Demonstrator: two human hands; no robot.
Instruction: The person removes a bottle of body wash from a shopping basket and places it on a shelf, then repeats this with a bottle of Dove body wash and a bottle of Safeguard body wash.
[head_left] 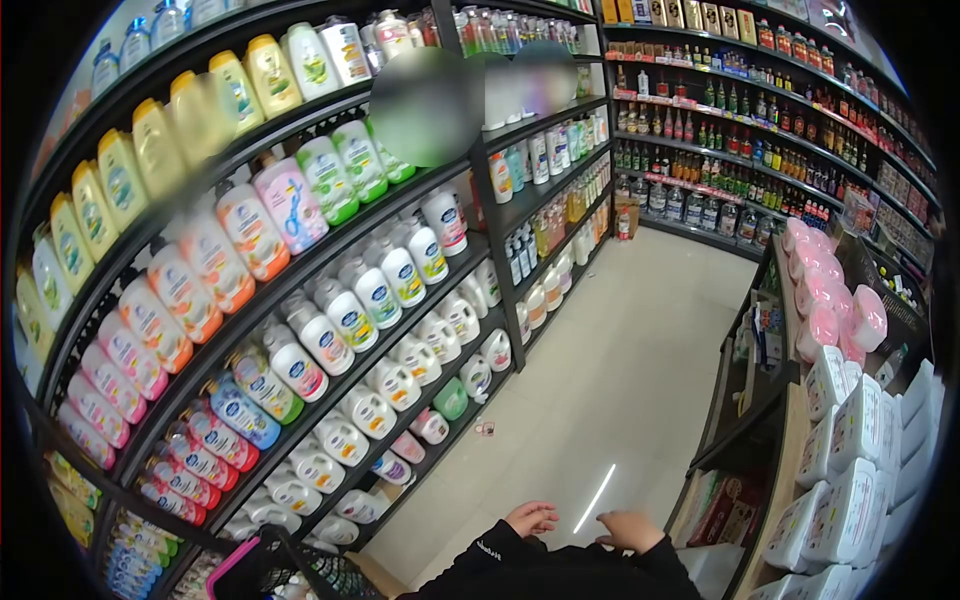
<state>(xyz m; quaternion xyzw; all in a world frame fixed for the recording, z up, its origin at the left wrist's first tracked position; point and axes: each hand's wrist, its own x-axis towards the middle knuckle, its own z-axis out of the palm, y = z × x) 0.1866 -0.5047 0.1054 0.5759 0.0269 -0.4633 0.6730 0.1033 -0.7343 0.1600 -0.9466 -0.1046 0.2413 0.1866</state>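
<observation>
Low in the view, my left hand point(531, 518) reaches out of a black sleeve with loosely curled fingers and nothing in them. My right hand point(632, 531) is held a short way to its right, thumb apart from the fingers, also without anything in it. Both hands hover over the pale tiled floor point(540, 400), touching no goods. At the lower left, nearest my left arm, is a black mesh basket point(345, 570) with a pink edge point(232, 568).
Shelves on the left hold pump bottles point(295, 365), white jugs point(367, 410) and yellow bottles point(270, 75). Along the right, a low shelf carries white packs point(840, 510) and pink round packs point(820, 325). Drink bottles point(715, 210) line the far shelves. Blurred patches cover part of the view.
</observation>
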